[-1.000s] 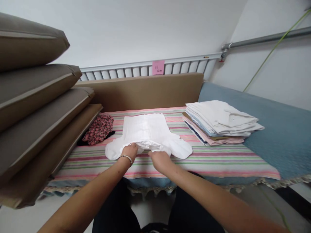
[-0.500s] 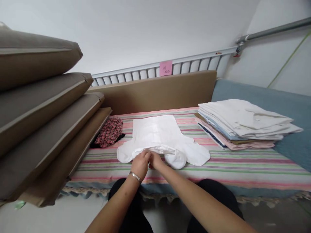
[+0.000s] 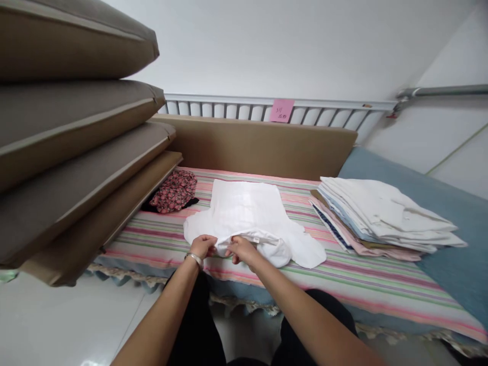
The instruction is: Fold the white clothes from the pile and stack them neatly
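Observation:
A white shirt (image 3: 247, 206) lies spread on the striped cloth (image 3: 175, 239), its collar end toward me and its sleeves out to both sides. My left hand (image 3: 204, 246), with a silver bangle at the wrist, is closed on the left part of the collar edge. A little to its right, my right hand (image 3: 242, 249) pinches the same collar edge near the neck opening. A small label shows inside the neck, right of my right hand. The fingertips of both hands are partly hidden by the fabric.
Thick brown cushions (image 3: 87, 132) are stacked at the left, beside a crumpled floral cloth (image 3: 175, 190). A pile of folded clothes (image 3: 385, 213) lies at the right. Behind stand a long brown cushion (image 3: 259, 147) and a radiator (image 3: 229, 109) with a pink note (image 3: 282, 110).
My hands were together at the collar; now they are apart, the left one further left along the edge. The view has tilted and shifted.

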Demonstrator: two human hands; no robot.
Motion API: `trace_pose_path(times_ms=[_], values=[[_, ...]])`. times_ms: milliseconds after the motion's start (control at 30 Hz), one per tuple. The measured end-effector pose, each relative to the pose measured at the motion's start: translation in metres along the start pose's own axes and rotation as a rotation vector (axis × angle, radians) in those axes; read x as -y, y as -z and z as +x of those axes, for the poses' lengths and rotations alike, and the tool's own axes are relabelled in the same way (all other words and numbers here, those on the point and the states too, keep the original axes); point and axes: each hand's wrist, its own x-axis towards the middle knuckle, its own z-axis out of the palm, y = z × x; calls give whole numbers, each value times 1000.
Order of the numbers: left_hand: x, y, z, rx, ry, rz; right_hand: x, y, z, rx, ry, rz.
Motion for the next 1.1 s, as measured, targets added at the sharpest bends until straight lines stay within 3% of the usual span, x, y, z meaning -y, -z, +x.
trace_pose_path(times_ms=[133, 267, 433, 533, 633, 733, 900, 1000, 1100], values=[[3, 0, -9, 92, -23, -72, 7, 3, -5, -50, 28, -114], [6, 3, -12, 123, -76, -86, 3, 4, -7, -83, 17, -81], [8, 7, -2, 17, -164, -5, -11, 3, -9, -56, 44, -53], [9, 8, -10, -98, -258, 71, -14, 5, -11, -63, 50, -43], [12, 1, -30, -162, -524, 325, -14, 7, -12, -59, 66, -44], [16, -13, -45, -74, -729, 720, -13, 7, -11, -47, 103, -67], [8, -26, -33, -68, -579, 1126, -15, 13, -20, -3, 204, -238], [1, -21, -25, -72, -620, 1238, -19, 38, -42, -133, 357, -373], [0, -15, -26, -76, -723, 1303, -33, 81, -69, -448, 492, -499]])
